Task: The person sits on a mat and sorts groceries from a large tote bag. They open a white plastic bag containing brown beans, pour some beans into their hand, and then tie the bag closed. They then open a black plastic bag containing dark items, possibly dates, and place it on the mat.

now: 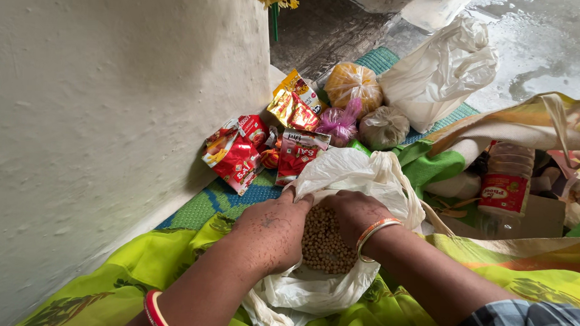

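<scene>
A white plastic bag (pixel 351 175) lies open on my lap, filled with small round tan legumes (pixel 323 244). My left hand (pixel 271 230) grips the bag's left edge with fingers curled over the rim. My right hand (pixel 354 215), with an orange and white bangle at the wrist, holds the bag's right edge, fingers tucked into the plastic. Both hands rest against the heap of legumes. Red bangles circle my left forearm near the bottom of the view.
A white wall (pixel 97 109) rises at left. Red foil packets (pixel 238 154), small tied bags of goods (pixel 352 84), and a large white bag (pixel 440 72) lie on a green-blue mat (pixel 236 200). A clear bottle with a red label (pixel 507 182) sits in a cloth tote at right.
</scene>
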